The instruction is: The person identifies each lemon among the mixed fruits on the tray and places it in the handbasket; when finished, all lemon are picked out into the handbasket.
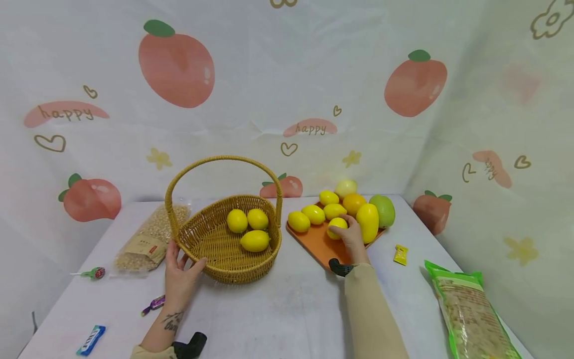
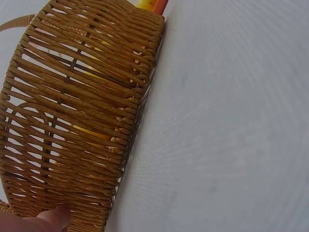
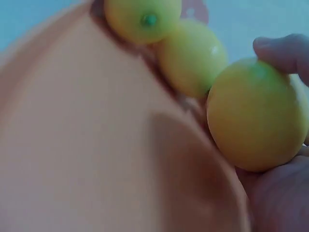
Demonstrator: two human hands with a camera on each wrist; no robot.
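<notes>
A wicker basket [image 1: 211, 239] with a tall handle stands on the table and holds three lemons [image 1: 254, 241]. My left hand [image 1: 180, 271] rests against its near left rim, fingers spread; a fingertip [image 2: 57, 216] touches the weave [image 2: 77, 121]. An orange tray [image 1: 316, 244] to the right carries several lemons, an orange [image 1: 354, 202], a green fruit [image 1: 383, 210] and a pale fruit [image 1: 346, 187]. My right hand [image 1: 350, 237] grips one lemon [image 1: 336, 227] on the tray; in the right wrist view that lemon [image 3: 256, 116] sits between thumb and palm.
A bag of beans [image 1: 150, 239] lies left of the basket, with a lollipop [image 1: 91, 272], a purple sweet [image 1: 154, 303] and a blue bar [image 1: 91, 339] nearer the left edge. A yellow sweet [image 1: 400, 254] and a green packet [image 1: 471, 311] lie on the right.
</notes>
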